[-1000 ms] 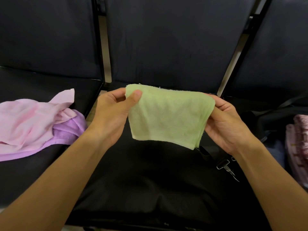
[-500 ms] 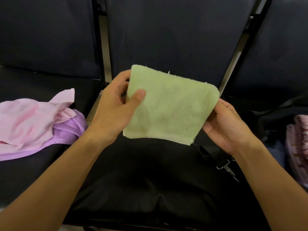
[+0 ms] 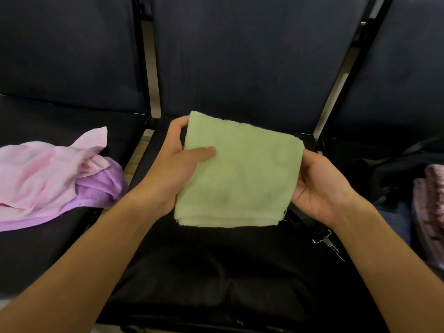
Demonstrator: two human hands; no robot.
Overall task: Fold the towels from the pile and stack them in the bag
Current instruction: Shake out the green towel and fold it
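1. Green towel, folded to a small square, is held above a dark seat: the left hand pinches its left edge under the thumb, and the right hand grips the right edge.
2. Folding looks nearly finished; next likely comes a careful carry right to the black bag.
3. Pink and purple towels wait, piled at left.

text: you have nothing readable here | labels/brands: none legible on any surface you can see | numbers/signs: none
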